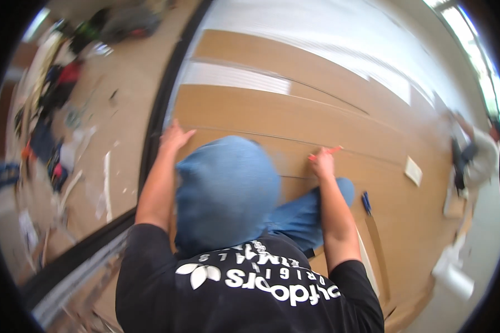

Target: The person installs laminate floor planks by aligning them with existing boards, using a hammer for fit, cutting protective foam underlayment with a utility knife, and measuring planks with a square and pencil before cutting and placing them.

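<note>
My left hand (175, 136) rests at the left end of a brown panel (228, 108), next to a long black frame edge (156, 111). Its thumb stands away from the fingers, and I see nothing in it. In my closed right hand (323, 164) is a slim orange-red tool (333, 150), held low over the brown surface near a dark seam line. Whether it is a pen or a cutter is too blurred to tell. My bent knee in blue jeans (228, 188) rises between the two arms.
A blue-handled tool (366, 203) and a white square piece (413, 171) lie on the brown surface to the right. Another person (480, 158) crouches at the far right, above a white roll (454, 275). Scraps and bags (55, 150) litter the floor beyond the black edge.
</note>
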Motion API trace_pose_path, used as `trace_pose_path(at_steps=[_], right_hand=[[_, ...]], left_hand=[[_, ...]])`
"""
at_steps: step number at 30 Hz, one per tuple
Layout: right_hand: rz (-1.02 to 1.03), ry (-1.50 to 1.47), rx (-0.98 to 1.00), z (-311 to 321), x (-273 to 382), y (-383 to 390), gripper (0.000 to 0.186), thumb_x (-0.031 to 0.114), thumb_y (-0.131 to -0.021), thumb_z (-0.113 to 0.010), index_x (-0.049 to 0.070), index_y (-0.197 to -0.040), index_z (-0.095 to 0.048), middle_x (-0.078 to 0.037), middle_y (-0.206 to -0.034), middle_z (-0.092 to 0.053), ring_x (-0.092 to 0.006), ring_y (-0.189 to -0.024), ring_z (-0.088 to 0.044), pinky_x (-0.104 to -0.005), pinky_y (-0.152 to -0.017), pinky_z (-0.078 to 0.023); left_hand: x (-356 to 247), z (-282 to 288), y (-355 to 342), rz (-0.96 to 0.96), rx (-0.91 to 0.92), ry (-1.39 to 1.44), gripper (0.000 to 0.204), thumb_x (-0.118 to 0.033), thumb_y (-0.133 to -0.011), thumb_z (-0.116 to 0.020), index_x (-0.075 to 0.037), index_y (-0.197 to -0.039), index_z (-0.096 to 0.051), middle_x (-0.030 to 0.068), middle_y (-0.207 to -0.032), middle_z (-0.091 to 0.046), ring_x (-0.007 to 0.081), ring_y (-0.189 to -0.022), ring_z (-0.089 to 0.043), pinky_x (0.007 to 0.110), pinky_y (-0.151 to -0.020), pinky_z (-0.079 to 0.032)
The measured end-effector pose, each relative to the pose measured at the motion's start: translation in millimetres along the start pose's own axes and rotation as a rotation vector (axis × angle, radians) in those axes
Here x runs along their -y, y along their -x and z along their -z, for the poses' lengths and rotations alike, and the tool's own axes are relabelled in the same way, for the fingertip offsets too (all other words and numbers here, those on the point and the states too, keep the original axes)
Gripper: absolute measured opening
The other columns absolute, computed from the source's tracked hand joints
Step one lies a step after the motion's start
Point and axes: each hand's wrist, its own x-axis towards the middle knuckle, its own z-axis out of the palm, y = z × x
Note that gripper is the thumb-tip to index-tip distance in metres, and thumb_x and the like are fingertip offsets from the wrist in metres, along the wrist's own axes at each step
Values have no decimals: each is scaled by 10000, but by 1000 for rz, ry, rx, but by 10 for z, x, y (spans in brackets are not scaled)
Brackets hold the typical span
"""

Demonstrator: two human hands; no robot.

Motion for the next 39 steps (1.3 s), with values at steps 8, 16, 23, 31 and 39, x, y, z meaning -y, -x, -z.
trace_pose_path(at_steps=[8,16,23,31,39], right_hand=[[-389,-328,-251,316,-383,-206,410,257,-894,-756,14,-1180,-592,-245,-1183,-673,-389,-1068,-668,-484,-894,-555],[-1137,-1493,-347,638,-1088,-243,304,321,-948,-715,122,-1148,-600,-27,-875,-541,-185,-684,-479,-394,-621,-470],[-1069,-1430,-250,521,-1195,-402,334,298,-960,-706,205,-750,-463,51,-504,-273,-131,-387,-247,-334,-375,-248],[-748,-1381,-56,352,-1262,-473,136,256,-974,-675,147,-983,-595,80,-545,-215,-91,-394,-231,-306,-404,-225],[-889,-1095,-257,560,-1252,-453,201,258,-950,-703,231,-855,-528,65,-604,-261,-90,-441,-213,-319,-480,-176]], left_hand=[[361,-883,-253,1,-414,168,954,-551,-766,-828,-28,-1458,-430,249,-1361,-599,397,-1263,-591,503,-1036,-493],[591,-1039,62,-29,-168,224,803,-443,-764,-848,-30,-1350,-485,236,-1281,-610,396,-1224,-597,500,-1020,-497],[1052,-1118,661,-42,-44,242,673,-348,-762,-865,-32,-1255,-533,224,-1211,-620,394,-1189,-602,498,-1006,-500],[1096,-1305,1624,145,67,382,491,-278,-913,-749,-9,-1253,-519,243,-1328,-568,414,-1248,-567,496,-1047,-479],[1183,-1481,1957,223,119,282,493,-336,-952,-674,13,-1273,-540,261,-1298,-620,433,-1203,-601,500,-1038,-492]])
